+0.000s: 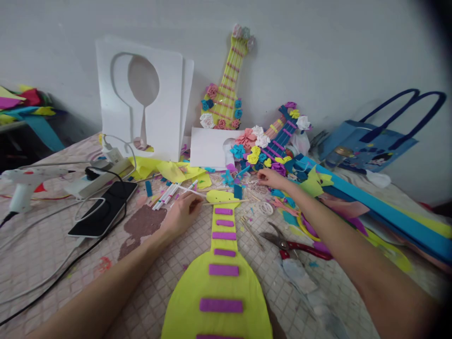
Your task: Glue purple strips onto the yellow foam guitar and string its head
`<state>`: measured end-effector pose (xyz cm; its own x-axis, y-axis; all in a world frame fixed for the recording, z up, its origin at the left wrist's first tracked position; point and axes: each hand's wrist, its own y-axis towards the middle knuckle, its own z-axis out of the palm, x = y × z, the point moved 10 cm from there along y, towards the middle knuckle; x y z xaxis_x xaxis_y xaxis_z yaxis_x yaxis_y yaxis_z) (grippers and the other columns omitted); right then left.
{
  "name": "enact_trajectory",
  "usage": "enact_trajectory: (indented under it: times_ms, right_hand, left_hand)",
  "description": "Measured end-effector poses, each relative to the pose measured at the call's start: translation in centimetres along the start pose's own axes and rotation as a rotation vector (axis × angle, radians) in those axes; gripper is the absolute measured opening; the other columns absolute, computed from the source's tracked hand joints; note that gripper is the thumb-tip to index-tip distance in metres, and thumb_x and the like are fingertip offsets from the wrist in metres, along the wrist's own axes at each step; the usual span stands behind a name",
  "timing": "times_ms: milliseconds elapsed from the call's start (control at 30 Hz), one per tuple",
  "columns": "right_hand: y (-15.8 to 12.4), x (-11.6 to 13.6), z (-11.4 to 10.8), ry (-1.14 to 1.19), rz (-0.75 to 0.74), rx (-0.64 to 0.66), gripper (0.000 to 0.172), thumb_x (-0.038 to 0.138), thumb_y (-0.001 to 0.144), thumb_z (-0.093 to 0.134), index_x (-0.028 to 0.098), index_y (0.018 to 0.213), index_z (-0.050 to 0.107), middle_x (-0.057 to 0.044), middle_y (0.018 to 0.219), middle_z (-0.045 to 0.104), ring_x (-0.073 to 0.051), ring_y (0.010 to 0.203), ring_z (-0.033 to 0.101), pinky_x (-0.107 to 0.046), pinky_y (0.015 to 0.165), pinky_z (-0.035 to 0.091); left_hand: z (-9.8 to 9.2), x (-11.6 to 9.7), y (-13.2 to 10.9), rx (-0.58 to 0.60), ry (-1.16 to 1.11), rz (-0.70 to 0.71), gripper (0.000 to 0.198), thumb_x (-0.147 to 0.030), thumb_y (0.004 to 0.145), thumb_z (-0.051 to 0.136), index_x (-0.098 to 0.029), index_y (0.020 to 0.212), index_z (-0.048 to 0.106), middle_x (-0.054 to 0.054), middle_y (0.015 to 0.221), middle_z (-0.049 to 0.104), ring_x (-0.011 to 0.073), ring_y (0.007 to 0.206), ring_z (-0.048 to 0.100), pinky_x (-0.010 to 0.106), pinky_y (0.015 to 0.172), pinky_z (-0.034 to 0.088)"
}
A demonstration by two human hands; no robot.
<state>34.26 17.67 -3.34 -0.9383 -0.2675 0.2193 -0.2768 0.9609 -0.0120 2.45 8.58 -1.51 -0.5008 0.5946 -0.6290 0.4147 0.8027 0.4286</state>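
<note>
Yellow lute [223,286] beside left fingers [193,199]

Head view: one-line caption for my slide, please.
Left hand beside a yellow instrument-shaped cutout with purple strips, right hand near colourful paper flowers.

Looks kinda dim and flat, with a dull grey cast over the plain pale wall [300,56]. Can't pin down the light source tbh. Falls to soft shadow behind the upright white board with a spoon-shaped hole [165,94], darker beside the lime-yellow lute-shaped board with purple strips [219,287]. Stretches wide-angle style toward the light-blue bag with navy handles [356,136], blacks out in the upper right corner, loses fine detail.
</note>
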Motion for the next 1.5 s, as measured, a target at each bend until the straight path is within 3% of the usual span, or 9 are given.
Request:
enact_trajectory:
  times_ms: [100, 300, 467, 600, 800, 933, 1267, 1367, 1500]
  right_hand:
    - [-0.3, 0.7, -0.6, -0.018, -0.029, -0.018, 0.031, 0.035, 0.09, 0.056, 0.015, 0.114, 0.058, -0.007, 0.112, 0.061, -0.018, 0.095, 0.061, -0.04, 0.081, 0.052]
    - [-1.0, 0.3, -4.5, 0.001, 0.006, -0.139, 0.007, 0.023, 0.083, 0.055, 0.016, 0.081, 0.058, -0.005, 0.082, 0.062, -0.016, 0.076, 0.057, -0.028, 0.068, 0.043]
    - [-1.8, -0.9, -6.6, 0.038, 0.099, -0.149, 0.012, 0.03, 0.083, 0.054, 0.018, 0.082, 0.057, 0.0, 0.067, 0.062, -0.014, 0.061, 0.058, -0.023, 0.056, 0.041]
    - [-1.3, 0.1, -5.9, -0.003, 0.159, -0.126, 0.017, 0.03, 0.089, 0.051, 0.016, 0.091, 0.061, -0.002, 0.078, 0.066, -0.015, 0.068, 0.062, -0.025, 0.062, 0.047]
    - [2.3, 3.3, -1.6, -0.148, 0.24, -0.08, 0.032, 0.034, 0.091, 0.055, 0.018, 0.118, 0.057, -0.008, 0.119, 0.059, -0.019, 0.099, 0.06, -0.04, 0.084, 0.052]
    - [3.9, 4.2, -0.2, -0.227, 0.292, -0.066, 0.034, 0.034, 0.09, 0.057, 0.016, 0.119, 0.056, -0.01, 0.121, 0.058, -0.02, 0.102, 0.06, -0.04, 0.085, 0.051]
    - [0.8, -0.7, -4.4, -0.187, 0.245, 0.173, 0.032, 0.034, 0.091, 0.055, 0.018, 0.119, 0.057, -0.009, 0.121, 0.058, -0.02, 0.101, 0.06, -0.04, 0.085, 0.052]
    - [-1.3, -1.3, -4.5, -0.081, 0.243, 0.179, 0.028, 0.034, 0.09, 0.056, 0.015, 0.11, 0.06, -0.007, 0.107, 0.063, -0.016, 0.088, 0.063, -0.035, 0.076, 0.054]
    - [-3.9, -1.8, -5.0, 0.096, 0.264, 0.061, 0.017, 0.031, 0.084, 0.062, 0.014, 0.082, 0.064, 0.0, 0.065, 0.065, -0.012, 0.058, 0.06, -0.024, 0.056, 0.05]
  left_hand:
    - [0.1, 0.1, 0.0, 0.014, 0.005, -0.018, 0.014, -0.019, 0.086, 0.049, -0.017, 0.092, 0.062, 0.006, 0.094, 0.063, 0.0146, 0.08, 0.06, 0.027, 0.072, 0.05]
    - [0.1, -0.2, -0.1, 0.023, 0.026, -0.016, 0.015, -0.019, 0.087, 0.047, -0.017, 0.093, 0.062, 0.006, 0.096, 0.063, 0.016, 0.083, 0.06, 0.029, 0.075, 0.049]
    - [0.2, -0.2, 0.0, 0.029, 0.009, -0.022, 0.016, -0.018, 0.086, 0.047, -0.017, 0.092, 0.062, 0.007, 0.095, 0.062, 0.0165, 0.083, 0.06, 0.029, 0.073, 0.05]
    - [0.2, -0.2, 0.1, 0.032, 0.007, -0.033, 0.016, -0.019, 0.086, 0.048, -0.017, 0.091, 0.063, 0.007, 0.095, 0.063, 0.017, 0.083, 0.061, 0.029, 0.074, 0.05]
    - [0.2, -0.1, -0.1, 0.023, 0.016, -0.009, 0.016, -0.019, 0.088, 0.047, -0.018, 0.092, 0.062, 0.007, 0.096, 0.063, 0.0165, 0.085, 0.06, 0.029, 0.075, 0.05]
    - [0.2, 0.0, -0.2, 0.025, 0.007, 0.002, 0.015, -0.019, 0.088, 0.047, -0.018, 0.092, 0.062, 0.007, 0.097, 0.063, 0.0163, 0.085, 0.06, 0.028, 0.074, 0.049]
    - [0.1, -0.3, 0.0, 0.027, -0.003, 0.001, 0.016, -0.02, 0.088, 0.047, -0.018, 0.092, 0.062, 0.007, 0.097, 0.063, 0.0168, 0.085, 0.061, 0.029, 0.075, 0.05]
    - [0.1, -0.3, 0.0, 0.026, 0.004, 0.007, 0.016, -0.021, 0.088, 0.047, -0.018, 0.091, 0.062, 0.007, 0.094, 0.063, 0.0167, 0.084, 0.061, 0.029, 0.074, 0.05]
    - [0.0, -0.3, 0.0, 0.02, 0.008, 0.023, 0.015, -0.022, 0.087, 0.048, -0.018, 0.091, 0.062, 0.006, 0.093, 0.064, 0.0163, 0.081, 0.061, 0.028, 0.072, 0.05]
